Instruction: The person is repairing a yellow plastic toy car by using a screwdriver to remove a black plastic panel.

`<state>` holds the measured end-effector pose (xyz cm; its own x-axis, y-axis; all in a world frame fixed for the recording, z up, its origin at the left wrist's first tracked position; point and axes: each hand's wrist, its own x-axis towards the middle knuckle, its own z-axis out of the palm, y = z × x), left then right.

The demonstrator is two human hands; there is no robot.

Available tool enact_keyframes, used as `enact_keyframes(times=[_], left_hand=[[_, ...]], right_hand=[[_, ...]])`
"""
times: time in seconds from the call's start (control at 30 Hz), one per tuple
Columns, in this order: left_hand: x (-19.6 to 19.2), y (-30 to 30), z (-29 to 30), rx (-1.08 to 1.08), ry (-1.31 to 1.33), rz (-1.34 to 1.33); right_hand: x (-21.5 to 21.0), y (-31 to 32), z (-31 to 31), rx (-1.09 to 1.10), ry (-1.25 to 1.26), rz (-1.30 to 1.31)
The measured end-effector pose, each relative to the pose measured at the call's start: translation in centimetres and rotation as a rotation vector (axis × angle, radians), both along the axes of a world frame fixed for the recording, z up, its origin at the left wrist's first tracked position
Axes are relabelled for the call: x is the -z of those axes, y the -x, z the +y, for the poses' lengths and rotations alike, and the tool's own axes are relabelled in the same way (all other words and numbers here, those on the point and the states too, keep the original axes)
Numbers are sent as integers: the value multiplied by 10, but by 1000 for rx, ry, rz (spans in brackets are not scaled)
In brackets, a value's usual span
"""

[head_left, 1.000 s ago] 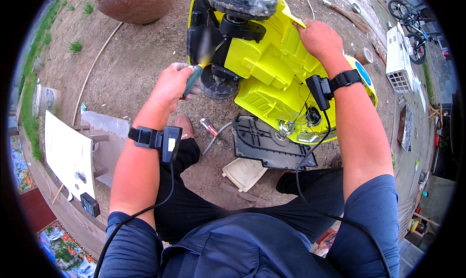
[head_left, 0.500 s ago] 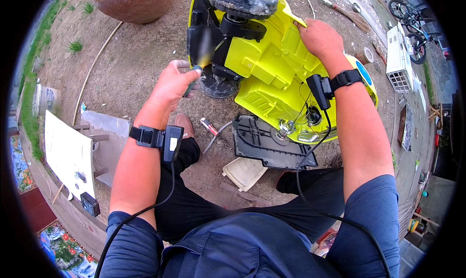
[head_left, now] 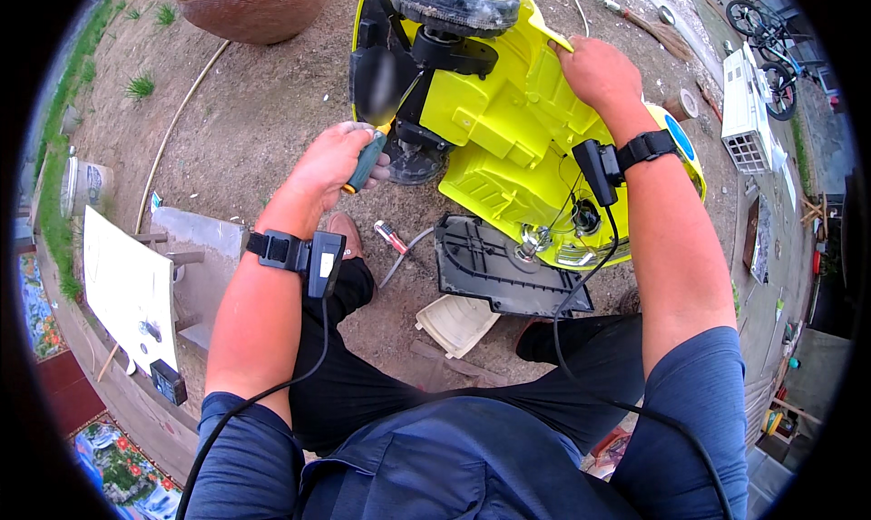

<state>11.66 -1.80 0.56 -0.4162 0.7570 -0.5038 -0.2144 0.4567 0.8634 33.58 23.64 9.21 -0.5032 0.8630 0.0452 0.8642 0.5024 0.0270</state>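
A yellow ride-on toy car (head_left: 485, 112) lies tipped over in front of me, its hollow underside toward me. At its upper end shows a black wheel (head_left: 454, 7) with a white hub. My left hand (head_left: 334, 161) is closed round the green and yellow handle of a screwdriver (head_left: 366, 164). Its thin shaft points up and right to the black parts beside the axle; a blur hides part of this area, and I cannot tell whether the tip touches. My right hand (head_left: 599, 73) grips the car body's far right edge.
Between my feet lie a black plastic panel (head_left: 494, 266), a cream tray-like piece (head_left: 456, 326) and a red-and-white-handled tool (head_left: 390, 237). A large clay pot (head_left: 259, 7) stands at the far left. A white board (head_left: 132, 293) is at left, a broom (head_left: 658, 32) at far right.
My left hand has shifted slightly down, and more of the screwdriver's handle shows below the fingers. My right hand and the car have stayed in place.
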Motion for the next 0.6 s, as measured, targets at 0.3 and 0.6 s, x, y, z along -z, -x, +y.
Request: enact_keyframes(times=[0.3,0.6], left_hand=[[17,-5,-4,-209,-264,-168],[83,-14,117,-454,-383,378]], right_hand=[[-1,-2,1,8,-13,5],[8,-2,7,-15,18,75]])
